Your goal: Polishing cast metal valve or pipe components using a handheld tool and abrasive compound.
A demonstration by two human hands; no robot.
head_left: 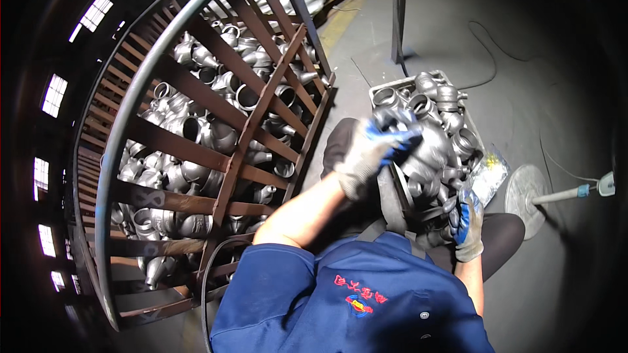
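My left hand (383,147), in a white glove with blue-coated fingers, is at the upper left of a large rounded grey metal casting (428,153) in front of my lap. Its fingers are bent closed and smeared by motion; what they pinch is hard to make out. Lower and to the right, my right hand (467,222), gloved alike, has its fingers curled round a grey metal casting (453,217) beside my knee. Part of that piece is hidden by the glove. Just beyond both hands a pale-rimmed crate (477,132) is heaped with similar hollow castings (424,104).
To the left stands a large barred metal cage (245,137) full of castings (190,127). A dark post (397,13) rises behind the crate. On the right are a round-based stand (528,199), a shiny silvery packet (490,176) and a cable (494,65) across the floor.
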